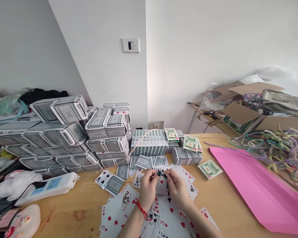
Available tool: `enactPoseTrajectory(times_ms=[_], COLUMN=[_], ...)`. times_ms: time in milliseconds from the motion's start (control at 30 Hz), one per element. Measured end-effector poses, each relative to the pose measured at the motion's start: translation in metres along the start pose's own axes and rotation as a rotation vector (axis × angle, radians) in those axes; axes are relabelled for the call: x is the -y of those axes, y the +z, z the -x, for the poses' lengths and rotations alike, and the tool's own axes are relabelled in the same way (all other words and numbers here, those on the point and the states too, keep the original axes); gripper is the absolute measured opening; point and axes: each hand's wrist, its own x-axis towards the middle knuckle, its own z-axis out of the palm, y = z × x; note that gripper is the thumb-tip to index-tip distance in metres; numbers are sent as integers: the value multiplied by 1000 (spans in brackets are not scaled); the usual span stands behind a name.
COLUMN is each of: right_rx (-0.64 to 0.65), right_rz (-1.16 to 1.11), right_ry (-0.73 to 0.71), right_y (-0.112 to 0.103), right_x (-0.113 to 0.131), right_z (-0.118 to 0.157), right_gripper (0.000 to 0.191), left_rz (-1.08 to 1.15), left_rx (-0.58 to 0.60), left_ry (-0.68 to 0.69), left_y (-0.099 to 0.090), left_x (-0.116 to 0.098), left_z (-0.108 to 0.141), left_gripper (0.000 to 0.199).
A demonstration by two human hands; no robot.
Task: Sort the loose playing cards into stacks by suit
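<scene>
My left hand [149,189] and my right hand [178,186] pinch a playing card [162,187] between them. Its face, turned to me, shows a red heart and an A in the corner; whether more cards sit behind it I cannot tell. Both thumbs press on its upper edge. Beneath my wrists lies a loose spread of face-up playing cards [114,215], overlapping one another. Several face-down cards [114,185] with grey patterned backs rest beyond my left hand. A five of hearts [207,216] lies beside my right forearm.
Stacked bundles of cards [69,134] rise at the left. A row of card boxes [149,142] stands at the back; a green card box [210,169] lies to the right. Pink paper [258,191], tangled fuzzy strands [275,148] and a cardboard box [280,122] are right; a power strip [48,188] is left.
</scene>
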Motion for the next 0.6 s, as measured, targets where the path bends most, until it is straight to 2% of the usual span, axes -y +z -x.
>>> enactPoseTrajectory(times_ms=[167,233,333,433,533,600], right_rx=[100,111,26,-25,13,56], right_rz=[-186,-254,-243,-322,-446,-443], right_ry=[86,122,140,162,152,157], right_y=[-1,-1,-1,0,2,3], right_x=[-4,-4,-3,0,2,1], right_z=[-3,-4,-5,-6,-7,-7], right_gripper=[25,28,30,28,25,23], left_rz=[251,226,142,207,277,248], left_rx=[8,-3,-23,-16,-25,-44], left_ry=[-119,-101,-45,-26,-38,-54], left_y=[2,2,1,1,0,-2], left_x=[9,10,5,0,-1,1], left_z=[-2,-1,-1,-1,-4,-6], left_gripper=[33,34,32,23,30,32])
